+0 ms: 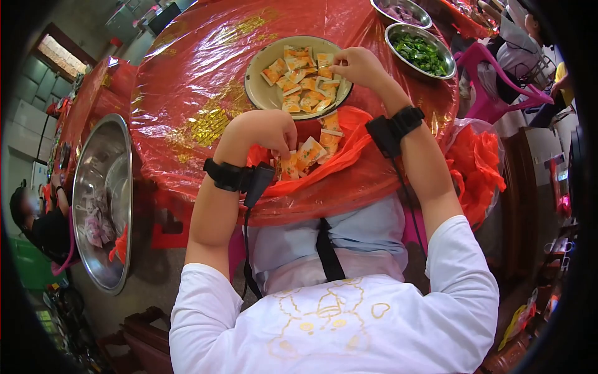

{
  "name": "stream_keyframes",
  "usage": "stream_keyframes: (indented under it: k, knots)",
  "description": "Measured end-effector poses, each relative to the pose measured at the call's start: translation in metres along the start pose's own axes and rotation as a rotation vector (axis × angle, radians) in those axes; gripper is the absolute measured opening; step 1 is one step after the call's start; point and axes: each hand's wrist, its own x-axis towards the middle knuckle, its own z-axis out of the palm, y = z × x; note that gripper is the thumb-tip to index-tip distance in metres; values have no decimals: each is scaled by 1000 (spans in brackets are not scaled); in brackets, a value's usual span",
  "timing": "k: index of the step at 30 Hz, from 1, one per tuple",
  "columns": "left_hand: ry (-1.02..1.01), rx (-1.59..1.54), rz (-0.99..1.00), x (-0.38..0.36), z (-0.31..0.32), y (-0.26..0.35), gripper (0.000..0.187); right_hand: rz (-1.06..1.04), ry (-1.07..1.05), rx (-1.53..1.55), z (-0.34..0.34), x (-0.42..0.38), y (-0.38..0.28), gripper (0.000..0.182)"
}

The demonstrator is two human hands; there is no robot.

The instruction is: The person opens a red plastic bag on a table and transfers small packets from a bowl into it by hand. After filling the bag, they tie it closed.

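Note:
My left hand [265, 132] is bent down over a red plastic bag [339, 163] at the table's near edge, its fingers closed on a small orange and white packet [289, 166]. More such packets [310, 153] lie in the open bag. Just beyond it stands a cream enamel basin [256, 93] with a dark rim, holding several packets of the same kind. Over the basin's right rim reaches my right hand [361, 66], its fingertips pinched together beside a packet [325, 61]; whatever they hold is too small to make out.
Metal bowls of chopped greens [420, 51] and purplish food [405, 14] stand at the back right. A large metal basin [103, 206] is at the left, near a seated person [47, 224]. Pink chair [492, 81] and red bags [476, 174] are at the right.

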Motion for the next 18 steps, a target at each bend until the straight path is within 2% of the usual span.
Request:
stream_keyframes:
  k: [5,7,8,10,11,15,17,18]
  knots:
    - [84,-42,28,-12,-13,9,18,30,-19,4,-3,0,-2,22]
    - [559,-123,73,-15,-14,11,17,32,-41,-8,-3,0,-2,22]
    - [558,-123,70,-11,-14,7,17,31,-42,-6,-2,0,-2,22]
    - [969,-26,68,7,-16,-8,20,35,-29,-15,-1,1,-1,22]
    - [1057,45,36,17,-14,-17,22,34,-27,-13,-1,1,-1,22]
    - [1077,152,-47,43,-7,-32,23,46,-52,-27,-1,0,0,22]
    - [927,295,-127,51,-6,-37,20,38,-47,-29,0,2,1,22]
    - [930,296,-126,52,-7,-39,20,41,-55,-21,0,2,1,22]
